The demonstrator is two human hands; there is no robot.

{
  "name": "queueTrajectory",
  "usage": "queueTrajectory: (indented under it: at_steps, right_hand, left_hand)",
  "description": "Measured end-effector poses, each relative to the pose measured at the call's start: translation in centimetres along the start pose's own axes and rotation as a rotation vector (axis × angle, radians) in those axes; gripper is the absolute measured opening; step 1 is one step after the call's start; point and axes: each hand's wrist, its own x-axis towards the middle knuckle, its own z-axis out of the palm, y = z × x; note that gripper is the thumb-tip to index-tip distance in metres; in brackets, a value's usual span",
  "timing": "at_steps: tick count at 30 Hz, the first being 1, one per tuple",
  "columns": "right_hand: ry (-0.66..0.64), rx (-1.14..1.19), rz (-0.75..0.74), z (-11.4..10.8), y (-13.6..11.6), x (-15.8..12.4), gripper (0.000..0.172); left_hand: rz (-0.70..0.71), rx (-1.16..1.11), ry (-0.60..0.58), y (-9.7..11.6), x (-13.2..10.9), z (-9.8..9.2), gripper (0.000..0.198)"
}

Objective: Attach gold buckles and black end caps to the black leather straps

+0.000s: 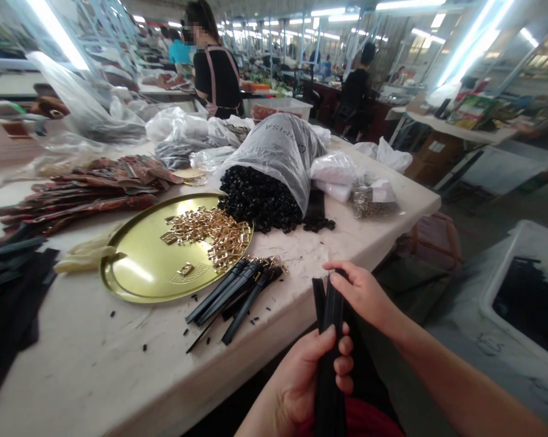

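Observation:
A bundle of long black straps stands roughly upright in front of me, past the table's near edge. My left hand is wrapped round its middle, thumb in front. At the top end, my right hand grips the straps between thumb and fingers; what lies under the fingertips is too small to make out. On the table to the left lie more black straps with gold metal pieces at their far ends. Behind them, a gold oval tray carries a heap of gold buckles.
Small black pieces spill from a translucent bag behind the tray. Dark strips and reddish-brown pieces lie at left. A white bin stands at right. Other people are farther back.

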Motion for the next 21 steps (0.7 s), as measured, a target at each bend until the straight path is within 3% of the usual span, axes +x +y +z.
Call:
queueTrajectory:
  at_steps: [5,11,17,21]
  right_hand:
    - [-0.008,-0.024,0.042,0.5,0.7,0.3,0.028]
    - [-0.029,-0.064,0.066,1.0,1.2,1.3,0.029]
    - [-0.125,-0.013,0.035,2.6,0.4,1.1,0.031]
    - [-0.114,-0.041,-0.030,2.6,2.4,4.3,0.035]
  left_hand:
    - [-0.071,-0.117,0.001,0.4,0.3,-0.7,0.024]
    - [-0.034,-0.142,0.067,1.5,0.6,-1.6,0.020]
    - [0.210,0.385,0.423,4.2,1.5,-0.5,0.019]
    - [0.358,0.636,0.613,6.8,1.1,0.1,0.025]
